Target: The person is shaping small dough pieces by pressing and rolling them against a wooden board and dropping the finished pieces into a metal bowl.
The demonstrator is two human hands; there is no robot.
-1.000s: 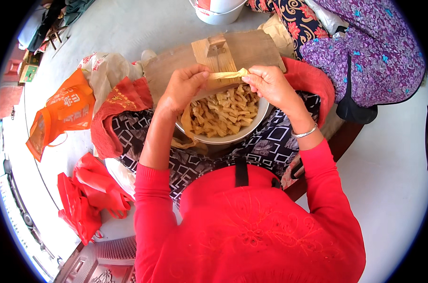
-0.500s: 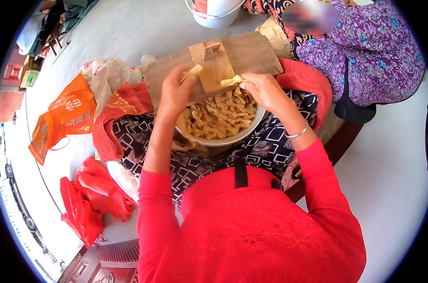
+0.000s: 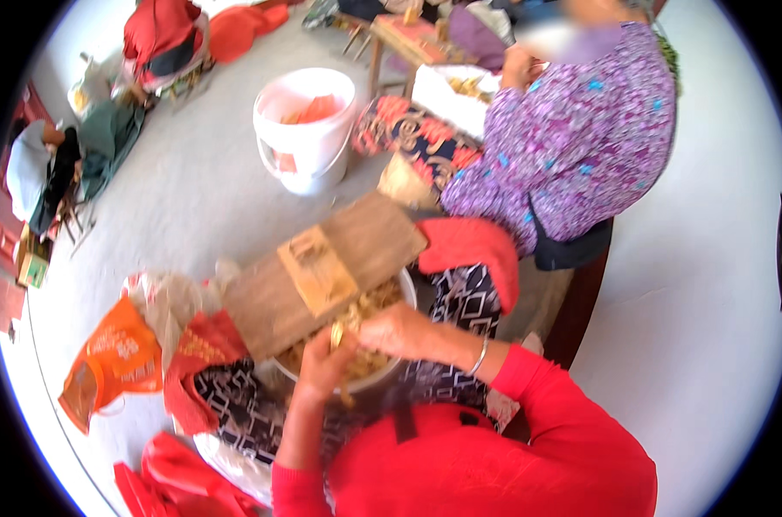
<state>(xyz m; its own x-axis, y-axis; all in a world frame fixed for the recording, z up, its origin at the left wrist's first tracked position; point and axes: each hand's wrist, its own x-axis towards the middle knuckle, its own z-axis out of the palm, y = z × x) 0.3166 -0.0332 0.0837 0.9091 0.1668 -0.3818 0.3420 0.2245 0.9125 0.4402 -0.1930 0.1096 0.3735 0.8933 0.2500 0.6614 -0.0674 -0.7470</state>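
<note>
My left hand [image 3: 322, 369] is closed on a short yellow strip [image 3: 337, 333], which stands up between thumb and fingers. Close beside it, my right hand [image 3: 397, 332] has its fingers bent together toward the strip; blur hides what they pinch. Both hands are above a white basin [image 3: 411, 289] in my lap, which holds many yellowish-tan knotted strips [image 3: 378, 302]. Across the basin's far side lies a wooden board [image 3: 378, 233], with a smaller, lighter wooden piece [image 3: 318, 271] on top, just beyond my hands.
A white bucket [image 3: 305, 129] with something orange-red inside stands ahead. At the right sits a person in purple flowered clothing [image 3: 572, 146], beside a white box [image 3: 447, 102] of yellow pieces. Orange [image 3: 119, 353] and red bags [image 3: 180, 474] lie at my left. Other people sit farther off.
The view has tilted up, bringing the bucket and more people into sight. My hands, apart at the board before, have come together over the basin.
</note>
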